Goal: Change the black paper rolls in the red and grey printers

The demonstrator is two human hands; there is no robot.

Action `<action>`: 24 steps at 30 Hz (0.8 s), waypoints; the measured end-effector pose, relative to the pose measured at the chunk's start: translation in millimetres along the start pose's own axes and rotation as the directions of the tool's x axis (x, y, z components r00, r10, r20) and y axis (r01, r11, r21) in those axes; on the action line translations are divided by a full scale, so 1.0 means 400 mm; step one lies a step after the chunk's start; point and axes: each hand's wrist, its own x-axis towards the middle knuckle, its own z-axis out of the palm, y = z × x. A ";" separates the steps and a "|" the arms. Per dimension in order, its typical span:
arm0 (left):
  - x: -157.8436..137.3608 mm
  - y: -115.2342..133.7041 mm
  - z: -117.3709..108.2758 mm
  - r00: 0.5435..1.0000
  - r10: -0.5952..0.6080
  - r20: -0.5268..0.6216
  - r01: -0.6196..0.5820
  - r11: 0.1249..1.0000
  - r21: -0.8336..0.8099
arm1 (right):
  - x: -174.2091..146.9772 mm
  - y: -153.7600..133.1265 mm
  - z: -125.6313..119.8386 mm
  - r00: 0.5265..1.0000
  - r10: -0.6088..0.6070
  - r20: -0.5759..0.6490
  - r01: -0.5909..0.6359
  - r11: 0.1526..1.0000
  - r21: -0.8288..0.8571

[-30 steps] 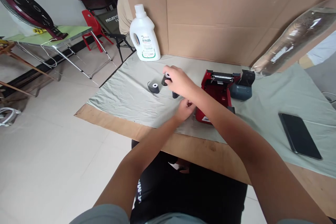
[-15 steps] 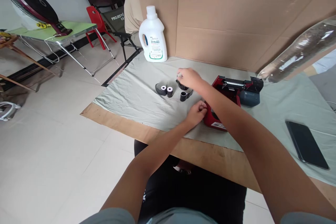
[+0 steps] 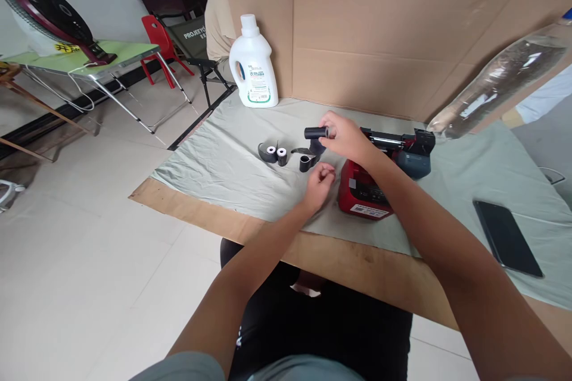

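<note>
My right hand [image 3: 346, 138] grips one end of a black ribbon roll [image 3: 316, 133], held level above the cloth. Dark film hangs below this roll toward a second, smaller black roll [image 3: 305, 163] standing on the cloth; where the film joins is hard to see. My left hand [image 3: 319, 184] is just in front of that standing roll, fingers curled together; whether anything is between them is hidden. To the right of it sits a red label printer [image 3: 364, 193] with its lid raised, partly covered by my right forearm. Two dark rolls with white cores [image 3: 281, 156] stand joined by film at the left.
A white detergent bottle [image 3: 254, 68] stands at the back left against a cardboard wall [image 3: 357, 30]. A dark phone [image 3: 507, 238] lies at the right, and a clear plastic bottle [image 3: 500, 86] leans at the back right. The wooden table edge [image 3: 250, 223] is in front of me.
My right hand has lifted the black roll and turned it level, moving slightly right. My left hand has left the printer's side and moved left toward the standing roll.
</note>
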 end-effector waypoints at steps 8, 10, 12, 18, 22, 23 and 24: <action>0.001 0.059 -0.022 0.956 0.287 0.053 -0.283 0.956 -0.074 | -0.268 -0.022 -0.115 0.999 -0.001 -0.052 0.010 0.983 0.182; -0.013 0.073 -0.018 0.916 0.377 0.137 -0.381 0.924 0.007 | -0.285 -0.022 -0.116 1.000 -0.014 -0.010 0.016 0.980 0.197; -0.024 0.077 -0.011 0.895 0.417 0.158 -0.431 0.900 0.062 | -0.291 -0.021 -0.118 0.999 -0.038 0.038 0.030 0.982 0.184; -0.031 0.062 -0.001 0.906 0.402 0.132 -0.415 0.905 0.092 | -0.297 -0.012 -0.130 0.987 -0.161 0.022 0.162 0.986 -0.045; -0.037 0.061 0.002 0.907 0.398 0.134 -0.414 0.903 0.119 | -0.299 -0.005 -0.132 0.980 -0.196 0.045 0.199 0.975 -0.101; -0.039 0.060 0.003 0.908 0.396 0.138 -0.412 0.903 0.122 | -0.299 -0.001 -0.136 0.979 -0.198 0.058 0.203 0.973 -0.106; -0.042 0.059 0.005 0.908 0.392 0.146 -0.409 0.904 0.120 | -0.299 0.003 -0.143 0.979 -0.193 0.066 0.199 0.974 -0.108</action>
